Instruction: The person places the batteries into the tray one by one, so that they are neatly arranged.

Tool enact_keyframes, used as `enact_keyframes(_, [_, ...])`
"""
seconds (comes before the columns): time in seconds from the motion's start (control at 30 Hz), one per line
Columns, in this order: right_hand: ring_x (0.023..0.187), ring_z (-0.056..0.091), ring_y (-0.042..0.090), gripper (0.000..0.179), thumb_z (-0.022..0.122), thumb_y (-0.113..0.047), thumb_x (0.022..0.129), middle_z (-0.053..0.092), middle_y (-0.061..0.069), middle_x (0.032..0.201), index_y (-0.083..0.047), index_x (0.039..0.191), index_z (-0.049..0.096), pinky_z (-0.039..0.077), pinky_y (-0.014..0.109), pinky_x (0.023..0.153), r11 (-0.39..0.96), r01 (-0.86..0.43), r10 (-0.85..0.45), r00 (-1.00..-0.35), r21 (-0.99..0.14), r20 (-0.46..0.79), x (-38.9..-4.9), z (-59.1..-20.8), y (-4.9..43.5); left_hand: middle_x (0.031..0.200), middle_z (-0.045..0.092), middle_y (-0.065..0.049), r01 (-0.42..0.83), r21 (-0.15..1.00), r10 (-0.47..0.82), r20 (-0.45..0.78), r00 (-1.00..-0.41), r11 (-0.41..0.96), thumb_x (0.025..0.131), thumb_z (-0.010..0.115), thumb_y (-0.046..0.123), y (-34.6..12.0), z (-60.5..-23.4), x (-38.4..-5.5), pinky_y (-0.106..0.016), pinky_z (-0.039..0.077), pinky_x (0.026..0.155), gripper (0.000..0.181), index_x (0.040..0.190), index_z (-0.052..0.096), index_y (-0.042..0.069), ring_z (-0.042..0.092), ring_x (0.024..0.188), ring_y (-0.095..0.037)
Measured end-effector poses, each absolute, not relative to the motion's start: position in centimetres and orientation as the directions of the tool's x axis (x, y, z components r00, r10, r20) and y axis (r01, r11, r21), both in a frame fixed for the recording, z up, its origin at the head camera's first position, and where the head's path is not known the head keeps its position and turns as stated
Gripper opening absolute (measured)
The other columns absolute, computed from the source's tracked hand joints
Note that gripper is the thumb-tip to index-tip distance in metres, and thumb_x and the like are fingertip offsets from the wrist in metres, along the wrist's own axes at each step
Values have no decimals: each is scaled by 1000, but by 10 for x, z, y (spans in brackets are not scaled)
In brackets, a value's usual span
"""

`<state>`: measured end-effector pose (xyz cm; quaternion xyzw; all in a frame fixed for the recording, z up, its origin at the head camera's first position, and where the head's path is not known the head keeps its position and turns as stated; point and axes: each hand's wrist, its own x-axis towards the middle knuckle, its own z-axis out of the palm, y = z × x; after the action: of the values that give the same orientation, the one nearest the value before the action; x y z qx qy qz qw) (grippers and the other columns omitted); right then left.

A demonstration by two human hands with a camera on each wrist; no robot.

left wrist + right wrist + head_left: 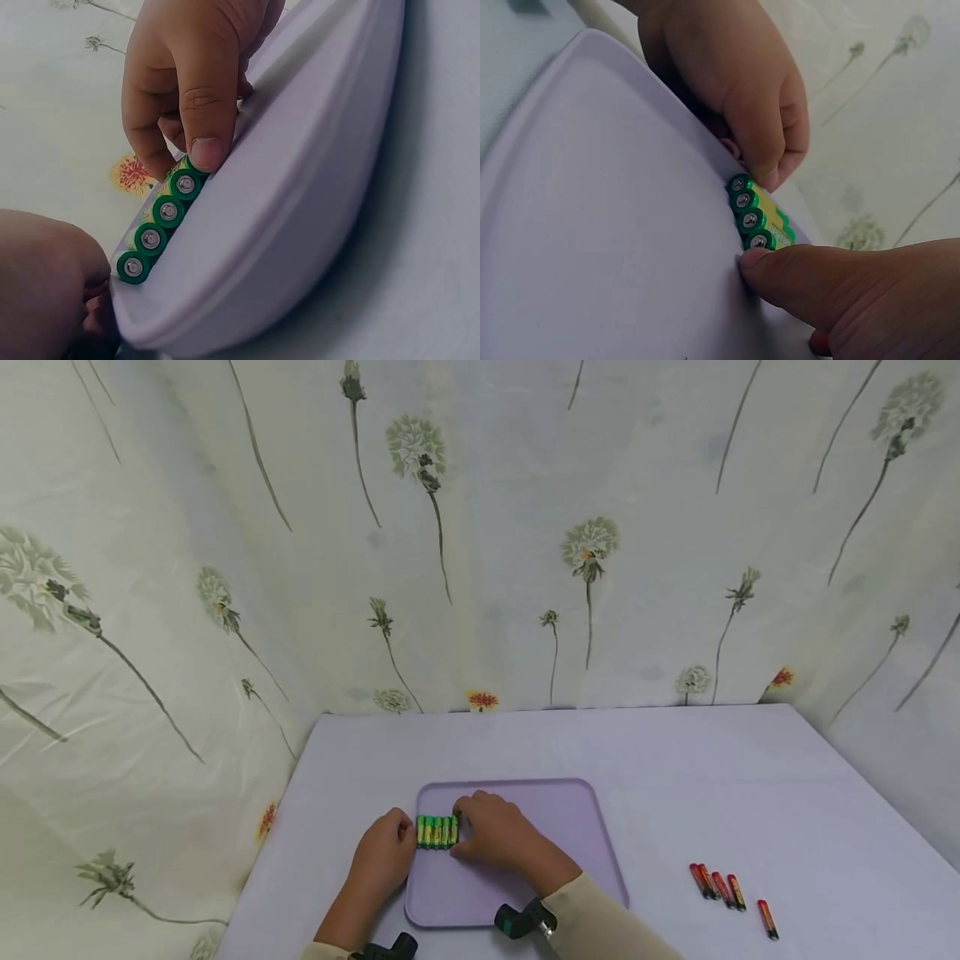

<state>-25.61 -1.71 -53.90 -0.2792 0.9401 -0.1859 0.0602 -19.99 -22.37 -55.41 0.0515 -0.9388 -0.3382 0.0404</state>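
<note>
Several green-and-yellow batteries lie side by side in a row inside the left rim of a lilac tray. My right hand is at the row's right end, thumb on one end of the last battery and a finger at its other end, pinching it. Beyond the row's left end, my left hand has its fingers curled at the tray's rim, thumb tip close to the first battery. Silver terminals face the near side in both wrist views.
Several red-and-black batteries lie on the white table to the right of the tray, with one apart from the others. A dandelion-patterned curtain hangs behind and beside the table.
</note>
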Motion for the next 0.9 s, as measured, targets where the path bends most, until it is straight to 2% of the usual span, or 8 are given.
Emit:
enact_keyframes(0.4, [99, 59, 14, 58, 87, -50, 81, 65, -3, 112, -20, 127, 67, 51, 42, 83, 779, -491, -539, -842, -390, -17, -255, -541, -16, 83, 58, 0, -75, 634, -126, 36, -991, 770, 102, 61, 18, -224, -554, -201, -32, 44, 66, 9, 99, 63, 9, 53, 74, -14])
enact_keyframes(0.5, [104, 60, 16, 74, 88, -52, 80, 65, 0, 119, -20, 141, 60, 51, 46, 88, 779, -474, -529, -848, -410, -25, -255, -543, -15, 82, 58, 0, -81, 631, -130, 31, -991, 772, 102, 61, 18, -224, -554, -201, -33, 44, 66, 10, 99, 63, 9, 53, 74, -14])
enact_keyframes(0.6, [108, 60, 18, 97, 90, -52, 77, 61, 5, 128, -24, 157, 43, 52, 48, 93, 765, -452, -520, -854, -459, -26, -255, -545, -10, 82, 59, 0, -78, 633, -128, 33, -991, 770, 102, 61, 18, -224, -555, -201, -32, 44, 66, 10, 99, 63, 9, 53, 73, -14])
enact_keyframes(0.7, [117, 59, 20, 112, 91, -50, 77, 55, 8, 139, -27, 165, 27, 52, 47, 99, 728, -443, -526, -850, -523, -12, -254, -543, 6, 82, 59, 0, -71, 635, -123, 39, -992, 769, 102, 61, 18, -223, -555, -201, -32, 44, 66, 10, 99, 63, 9, 53, 73, -14])
enact_keyframes(0.8, [124, 57, 21, 110, 91, -46, 79, 54, 8, 143, -27, 165, 26, 51, 46, 102, 694, -427, -520, -854, -579, 7, -252, -535, 31, 83, 59, 0, -77, 635, -128, 35, -991, 769, 102, 61, 18, -223, -555, -201, -33, 45, 66, 10, 99, 63, 9, 53, 74, -14])
enact_keyframes(0.9, [121, 58, 22, 96, 91, -42, 80, 58, 6, 137, -24, 159, 39, 51, 46, 98, 688, -384, -471, -882, -616, 25, -248, -523, 64, 84, 60, 0, -96, 630, -139, 20, -990, 770, 102, 62, 18, -223, -555, -201, -33, 45, 67, 10, 100, 64, 9, 54, 75, -15])
